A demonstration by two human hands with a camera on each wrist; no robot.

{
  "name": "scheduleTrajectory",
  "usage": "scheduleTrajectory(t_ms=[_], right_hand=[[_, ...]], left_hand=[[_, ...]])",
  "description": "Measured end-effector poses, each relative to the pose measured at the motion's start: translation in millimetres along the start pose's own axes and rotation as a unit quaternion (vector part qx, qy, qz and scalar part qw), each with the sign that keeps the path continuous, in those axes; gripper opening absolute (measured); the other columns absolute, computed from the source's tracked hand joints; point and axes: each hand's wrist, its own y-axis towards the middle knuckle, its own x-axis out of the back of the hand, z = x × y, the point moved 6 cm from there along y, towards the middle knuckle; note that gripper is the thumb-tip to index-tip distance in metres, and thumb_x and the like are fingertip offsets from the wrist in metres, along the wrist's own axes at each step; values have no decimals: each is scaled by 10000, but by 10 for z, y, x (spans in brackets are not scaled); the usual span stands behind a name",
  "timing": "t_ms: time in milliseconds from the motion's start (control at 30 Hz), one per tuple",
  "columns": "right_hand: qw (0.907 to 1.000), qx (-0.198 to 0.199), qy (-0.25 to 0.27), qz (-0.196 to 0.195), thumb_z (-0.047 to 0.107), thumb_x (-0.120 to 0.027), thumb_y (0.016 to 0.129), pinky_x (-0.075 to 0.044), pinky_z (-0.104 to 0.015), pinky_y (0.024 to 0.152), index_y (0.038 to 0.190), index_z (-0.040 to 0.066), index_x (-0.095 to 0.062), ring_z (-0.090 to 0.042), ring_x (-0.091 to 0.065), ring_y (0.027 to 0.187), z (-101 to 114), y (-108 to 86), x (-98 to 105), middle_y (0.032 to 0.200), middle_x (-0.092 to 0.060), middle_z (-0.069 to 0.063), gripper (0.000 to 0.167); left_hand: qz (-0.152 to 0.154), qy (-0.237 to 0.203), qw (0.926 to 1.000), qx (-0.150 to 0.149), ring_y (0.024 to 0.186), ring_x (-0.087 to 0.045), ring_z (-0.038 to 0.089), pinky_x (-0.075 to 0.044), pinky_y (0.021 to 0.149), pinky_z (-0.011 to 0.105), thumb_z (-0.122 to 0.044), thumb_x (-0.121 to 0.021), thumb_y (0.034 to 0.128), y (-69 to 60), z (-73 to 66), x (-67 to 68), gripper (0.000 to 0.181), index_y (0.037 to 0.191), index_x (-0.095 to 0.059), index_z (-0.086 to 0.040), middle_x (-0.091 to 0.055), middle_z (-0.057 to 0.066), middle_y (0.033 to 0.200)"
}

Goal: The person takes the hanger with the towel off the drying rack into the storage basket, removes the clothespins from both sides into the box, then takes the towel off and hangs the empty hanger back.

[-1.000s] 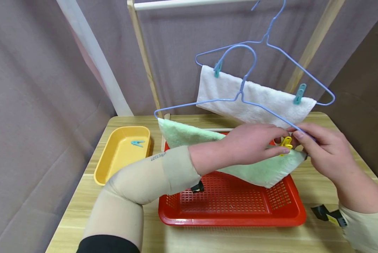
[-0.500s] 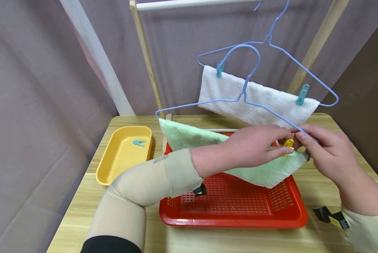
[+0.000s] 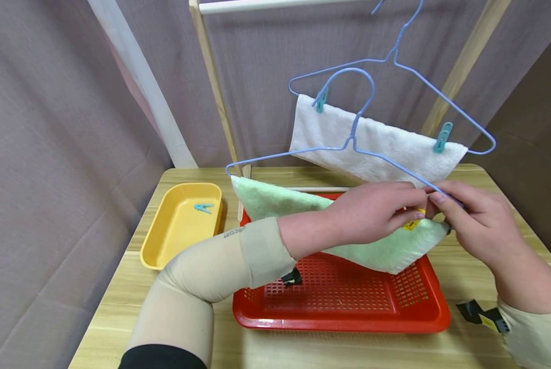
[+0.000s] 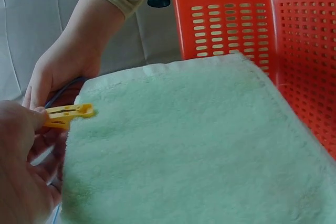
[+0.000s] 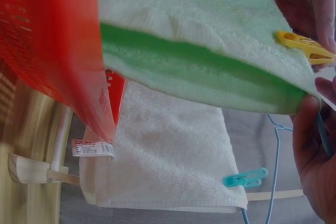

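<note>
My left hand (image 3: 367, 212) pinches a yellow clothespin (image 4: 68, 115) between thumb and fingers. In both wrist views, its tip overlaps the edge of a folded light green towel (image 3: 395, 251). The towel is draped over the lower bar of a blue wire hanger (image 3: 386, 156). My right hand (image 3: 483, 220) grips that hanger's right end, with thumb and fingers at the towel's top corner. Fingers hide part of the clothespin in the head view. The right wrist view shows the towel's two layers hanging apart below the fold.
A red perforated basket (image 3: 340, 324) stands under the towel. Behind it, a white towel (image 3: 386, 138) hangs from another blue hanger (image 3: 434, 95) with teal clothespins (image 3: 443, 137). To the left, a yellow tray (image 3: 157, 230) holds one teal clothespin (image 3: 203, 208). A wooden rack (image 3: 212, 77) rises behind.
My left fingers have drawn closer together over the yellow clothespin, which now shows less and sits slightly lower. The hanger's hook has tipped a little left. My right hand keeps its hold.
</note>
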Motion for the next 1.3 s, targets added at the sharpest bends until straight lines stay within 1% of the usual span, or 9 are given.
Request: scheduleTrajectory(t_ms=[133,267,467,600,733,833,933,1100,1300], right_hand=[[10000,-44,61,42,-76,-549,955,-423,-116,585,994,-67,-678,2,-512,677,3,7,-5,772,-613,66,135],[9999,-31,116,85,-82,-540,956,-428,-117,577,1017,-64,-676,3,-519,691,-29,-2,-11,776,-619,69,150],[9999,-81,99,36,-90,-545,947,-429,-117,550,1018,-60,-671,22,-526,667,-50,5,-13,762,-628,100,148],[10000,-31,82,43,-89,-549,946,-424,-119,548,1016,-60,-673,21,-515,651,-47,21,-14,751,-619,94,145],[9999,50,95,90,-90,-551,946,-422,-121,555,1021,-65,-674,15,-511,654,-50,30,-21,750,-616,81,146],[9999,65,50,89,-83,-562,945,-421,-118,563,1022,-63,-682,7,-511,647,-43,39,-18,743,-615,79,144],[9999,38,-11,98,-87,-572,939,-425,-115,568,1020,-60,-692,5,-515,636,-42,44,-5,731,-617,83,147],[9999,21,82,112,-112,-574,924,-427,-111,567,1019,-63,-694,7,-523,633,-74,44,3,723,-630,83,161],[9999,31,117,61,-124,-577,912,-419,-92,579,1001,-66,-694,8,-516,629,-127,48,14,719,-631,89,158]], left_hand=[[-154,-174,9997,-110,814,-459,17,-350,735,126,-284,-523,1038,-33,11,10,143,958,-586,-184,-524,-99,894],[-238,-346,9991,-90,812,-460,18,-350,744,121,-276,-544,1028,-57,26,11,135,953,-594,-176,-528,-96,883],[-318,-810,9959,242,825,-472,10,-360,742,108,-272,-565,1019,-84,68,37,106,983,-609,-183,-547,-107,886],[-443,-1242,9905,391,817,-486,8,-375,732,105,-256,-569,1017,-107,112,48,106,960,-607,-175,-564,-100,879],[-468,-1616,9839,602,842,-523,-11,-396,752,95,-245,-565,1019,-130,158,54,100,977,-620,-172,-594,-109,911],[-486,-1778,9806,673,861,-540,-19,-406,762,94,-237,-558,1024,-153,179,76,97,1007,-623,-168,-605,-112,931],[-503,-1755,9812,634,870,-543,-17,-407,771,97,-239,-559,1024,-181,187,103,104,1048,-630,-167,-611,-114,945],[-547,-1463,9861,561,904,-544,-42,-392,821,80,-265,-577,1015,-277,196,133,165,1126,-656,-172,-625,-137,980],[-728,-1326,9875,448,922,-541,-64,-384,850,72,-253,-589,1011,-444,206,189,154,1111,-671,-170,-628,-132,989]])
